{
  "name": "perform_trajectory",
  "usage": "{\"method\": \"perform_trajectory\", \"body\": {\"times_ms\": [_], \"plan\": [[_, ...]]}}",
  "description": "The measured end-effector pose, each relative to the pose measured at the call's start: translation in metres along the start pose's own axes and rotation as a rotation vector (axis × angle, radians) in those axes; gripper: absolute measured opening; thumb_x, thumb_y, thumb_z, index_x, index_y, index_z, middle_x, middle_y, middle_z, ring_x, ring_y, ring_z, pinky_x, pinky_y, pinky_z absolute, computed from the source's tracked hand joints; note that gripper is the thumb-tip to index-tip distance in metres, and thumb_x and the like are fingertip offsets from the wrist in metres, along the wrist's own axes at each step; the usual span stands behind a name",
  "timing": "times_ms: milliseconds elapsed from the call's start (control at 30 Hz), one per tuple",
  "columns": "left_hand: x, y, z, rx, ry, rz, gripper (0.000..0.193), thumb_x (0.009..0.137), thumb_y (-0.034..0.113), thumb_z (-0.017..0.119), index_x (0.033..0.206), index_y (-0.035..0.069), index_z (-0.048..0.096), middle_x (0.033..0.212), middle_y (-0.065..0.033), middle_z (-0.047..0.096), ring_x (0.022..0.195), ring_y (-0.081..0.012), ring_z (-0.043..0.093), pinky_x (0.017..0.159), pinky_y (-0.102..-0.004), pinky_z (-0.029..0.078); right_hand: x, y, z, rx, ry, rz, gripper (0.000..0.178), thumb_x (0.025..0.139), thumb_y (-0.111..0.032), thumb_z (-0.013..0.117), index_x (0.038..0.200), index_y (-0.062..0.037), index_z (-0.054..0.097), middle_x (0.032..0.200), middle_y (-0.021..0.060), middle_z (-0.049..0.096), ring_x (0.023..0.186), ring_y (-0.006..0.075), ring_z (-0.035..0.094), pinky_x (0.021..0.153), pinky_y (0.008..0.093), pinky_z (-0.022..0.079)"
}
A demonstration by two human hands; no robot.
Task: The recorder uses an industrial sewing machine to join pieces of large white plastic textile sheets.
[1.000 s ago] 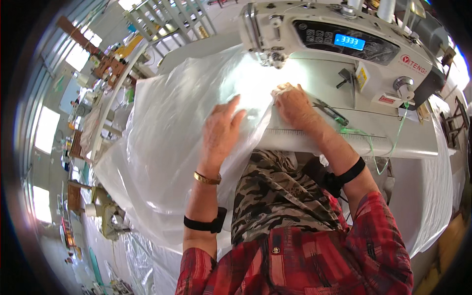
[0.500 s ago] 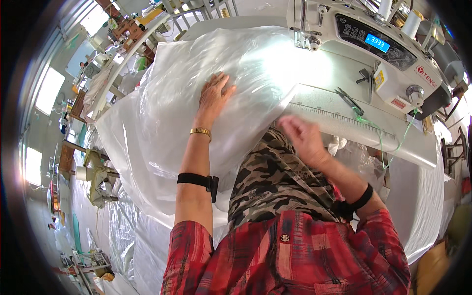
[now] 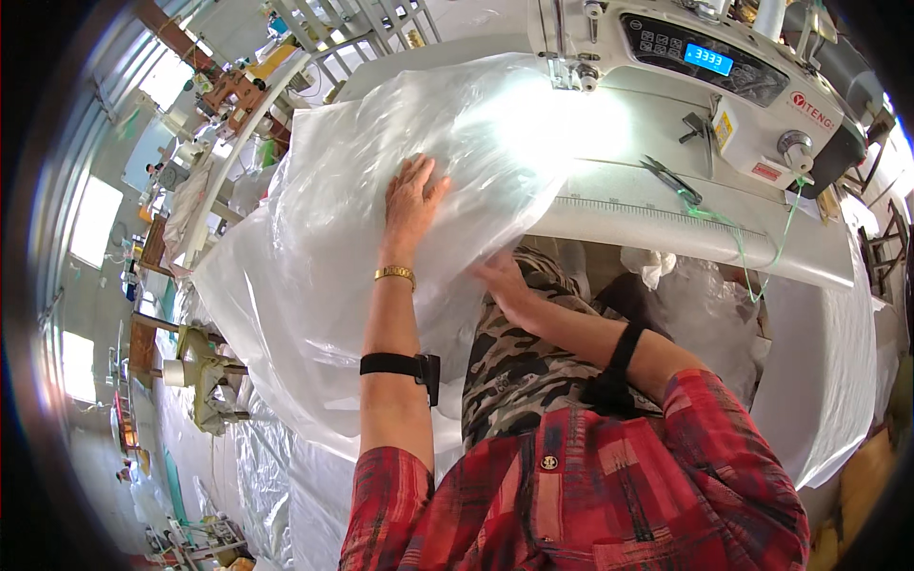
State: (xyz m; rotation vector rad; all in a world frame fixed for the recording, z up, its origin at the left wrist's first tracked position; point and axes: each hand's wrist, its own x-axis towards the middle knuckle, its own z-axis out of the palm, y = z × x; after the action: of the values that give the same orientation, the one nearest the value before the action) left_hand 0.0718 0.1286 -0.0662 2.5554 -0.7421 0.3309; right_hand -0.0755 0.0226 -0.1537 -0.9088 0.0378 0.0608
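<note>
A large white translucent plastic sheet (image 3: pixel 333 219) spreads in loose folds over the sewing table and hangs down toward my lap. My left hand (image 3: pixel 413 198) lies flat on top of it, fingers stretched out and pointing away from me. At the sheet's near right edge is my right hand (image 3: pixel 500 273), low over my thigh. Its fingertips slip in at the sheet's edge and are partly hidden there. The white sewing machine head (image 3: pixel 705 86) stands at the far right, its lamp shining brightly on the sheet's far right corner.
Thread snips (image 3: pixel 672 181) lie on the table (image 3: pixel 657 228) to the right, with green thread (image 3: pixel 738 243) trailing off the edge. A ruler strip (image 3: pixel 628 207) runs along the near edge. Crumpled clear plastic (image 3: pixel 709 305) is below the table. A metal rack (image 3: pixel 357 33) stands at the back.
My right hand has moved left and toward me, from beside the table edge to the sheet's near edge. My left hand stays flat on the sheet. The view has shifted slightly.
</note>
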Motion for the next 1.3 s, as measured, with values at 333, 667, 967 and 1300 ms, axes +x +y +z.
{"method": "perform_trajectory", "body": {"times_ms": [333, 667, 967, 1300], "plan": [[-0.002, 0.003, 0.0, 0.037, 0.042, 0.011, 0.053, 0.095, 0.043, 0.054, 0.135, 0.008, 0.053, 0.147, -0.0081, 0.044, 0.141, -0.0251, 0.032, 0.115, -0.0398, 0.025, -0.055, -0.057, -0.03, -0.408, -0.088, 0.431, 0.051, 0.088, -0.028, 0.07, 0.128, -0.0025, 0.053, 0.106, 0.0101, 0.062, 0.091, 0.0177, 0.059, 0.08, 0.0356, 0.051], [-0.001, 0.005, 0.001, 0.103, 0.028, -0.013, 0.051, 0.095, 0.041, 0.055, 0.136, 0.01, 0.052, 0.146, -0.0058, 0.045, 0.14, -0.0237, 0.033, 0.115, -0.0404, 0.025, -0.044, -0.075, -0.056, 0.16, -0.203, 0.005, 0.066, 0.09, -0.043, 0.064, 0.138, -0.0021, 0.044, 0.134, 0.0097, 0.053, 0.12, 0.021, 0.052, 0.106, 0.0403, 0.037], [0.0, -0.003, 0.003, 0.065, 0.012, 0.003, 0.055, 0.095, 0.045, 0.053, 0.137, 0.009, 0.052, 0.148, -0.0058, 0.044, 0.142, -0.0234, 0.03, 0.117, -0.042, 0.02, -0.084, -0.079, -0.058, -0.332, -0.373, 0.254, 0.03, 0.094, -0.029, 0.06, 0.11, -0.0044, 0.065, 0.105, 0.0046, 0.066, 0.099, 0.0156, 0.061, 0.087, 0.0332, 0.05], [0.002, -0.002, 0.004, 0.051, -0.001, 0.001, 0.053, 0.095, 0.045, 0.053, 0.137, 0.013, 0.052, 0.148, -0.0041, 0.044, 0.142, -0.0234, 0.03, 0.117, -0.0434, 0.019, -0.047, -0.048, -0.075, 0.306, 0.147, 0.099, 0.028, 0.096, -0.014, 0.048, 0.123, -0.0077, 0.051, 0.118, 0.006, 0.056, 0.11, 0.0178, 0.055, 0.096, 0.0405, 0.044]]}}
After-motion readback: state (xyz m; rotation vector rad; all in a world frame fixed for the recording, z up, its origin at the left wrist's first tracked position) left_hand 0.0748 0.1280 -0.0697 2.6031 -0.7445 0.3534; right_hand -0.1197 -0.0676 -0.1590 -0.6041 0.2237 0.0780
